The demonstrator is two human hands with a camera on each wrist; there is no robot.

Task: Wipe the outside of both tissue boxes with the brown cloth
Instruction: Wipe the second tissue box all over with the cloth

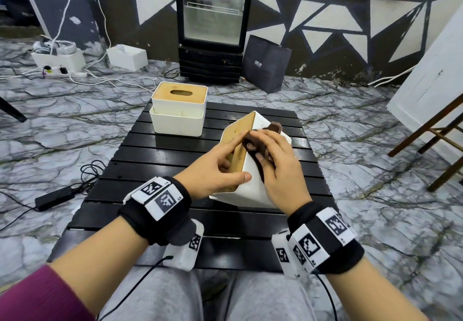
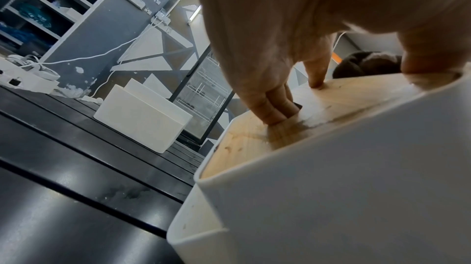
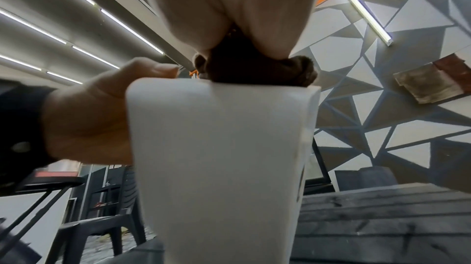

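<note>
near box tipped on edge, cloth working its white side

the near tissue box [image 1: 253, 185] sits tilted up on the black slatted desk [image 1: 140, 150], its wooden lid [image 1: 239, 142] facing left. the left hand [image 1: 215, 167] steadies it: fingers [image 2: 270, 107] pressed together and hooked into the lid's slot, index tip on the wood, thumb braced on the near white corner. the right hand [image 1: 280, 167] has the brown cloth [image 1: 258, 145] bunched under curled fingers and pressed against the upturned white side, close to the top edge. the right wrist view shows the cloth wadded between fingers and box rim.

so the step in hand looks like wiping the first box, one side under the cloth. the next move likely calls for dragging the cloth down that face, then turning the box to reach the faces not yet shown to it, while the left hand's hold stops it sliding on the slats.

the far tissue box [image 1: 178, 110] stands upright at the back left of the desk, well apart and not being touched; its turn is still to come. beyond the desk, a glass-door fridge [image 1: 213, 25], a dark paper bag [image 1: 265, 63] and loose cables [image 1: 87, 170] lie on the floor, none in the way.
</note>
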